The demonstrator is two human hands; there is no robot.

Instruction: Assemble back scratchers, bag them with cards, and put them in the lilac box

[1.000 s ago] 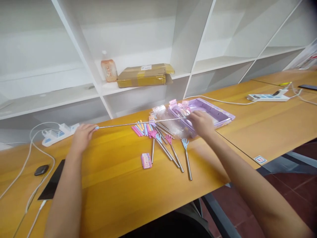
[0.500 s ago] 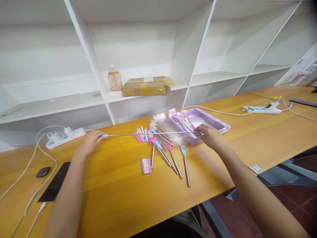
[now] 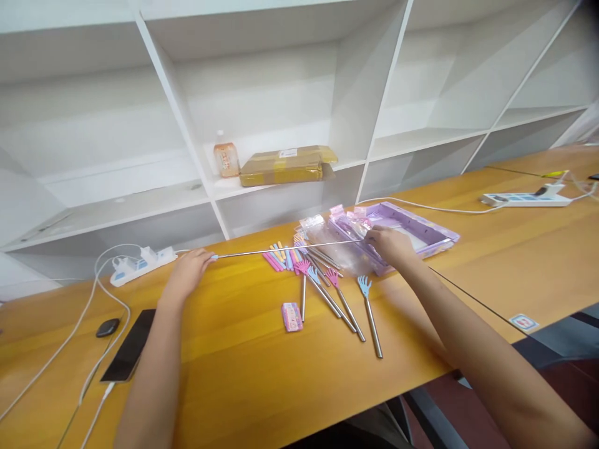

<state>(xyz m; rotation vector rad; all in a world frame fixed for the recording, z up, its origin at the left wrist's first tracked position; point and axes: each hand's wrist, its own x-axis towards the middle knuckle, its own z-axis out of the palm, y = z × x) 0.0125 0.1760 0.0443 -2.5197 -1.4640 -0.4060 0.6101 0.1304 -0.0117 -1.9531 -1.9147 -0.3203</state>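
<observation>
A long thin metal rod [image 3: 281, 249] stretches between both hands above the table. My left hand [image 3: 191, 268] is closed on its light-blue end. At the rod's other end, my right hand [image 3: 389, 243] is closed near the purple tray [image 3: 437, 244]. Below lie several metal sticks with hand-shaped heads, among them a blue one [image 3: 372, 315] and a pink one [image 3: 346, 304]. Pink, blue and orange tubes [image 3: 276, 257] lie behind them, beside clear plastic bags [image 3: 322, 240]. A small pink pack [image 3: 292, 317] rests in front.
At the left are a phone [image 3: 130, 346], a black mouse-like object [image 3: 107, 327], white cables and a power strip [image 3: 143, 266]. Another power strip [image 3: 528, 199] lies at the right. On the shelf stand a bottle [image 3: 227, 159] and a cardboard box [image 3: 283, 168].
The view has shifted, so the table things appear farther right and the shelves lower. Both hands still hold the rod stretched out, and the right hand appears slightly closer to the left.
</observation>
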